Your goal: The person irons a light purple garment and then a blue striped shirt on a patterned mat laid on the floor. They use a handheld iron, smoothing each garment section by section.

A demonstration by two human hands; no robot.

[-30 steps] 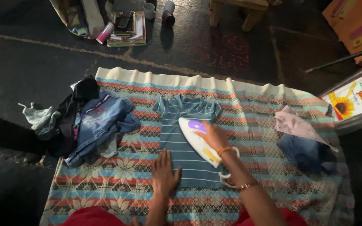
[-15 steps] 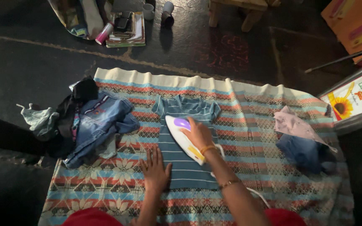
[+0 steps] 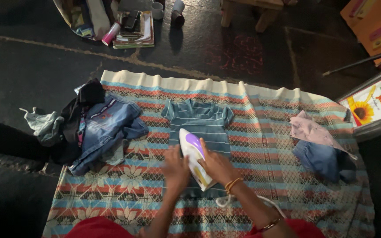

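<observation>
A small blue striped T-shirt (image 3: 201, 121) lies flat on a patterned woven blanket (image 3: 261, 132) spread over a dark floor. My right hand (image 3: 217, 164) grips a white iron with a purple patch (image 3: 193, 155), resting on the shirt's lower half. My left hand (image 3: 176, 169) presses flat on the shirt just left of the iron, fingers together, touching its side. A white cord (image 3: 225, 201) trails from the iron toward my right wrist.
A heap of denim and dark clothes (image 3: 98, 128) sits at the blanket's left edge. Folded pink and blue garments (image 3: 316, 145) lie at the right. Books, cups and a bottle (image 3: 133, 24) stand beyond, with a wooden stool (image 3: 248, 11) and a printed tin (image 3: 371, 105).
The iron has slid back toward me and turned more upright along the shirt. My left hand moved up and right to lie beside the iron.
</observation>
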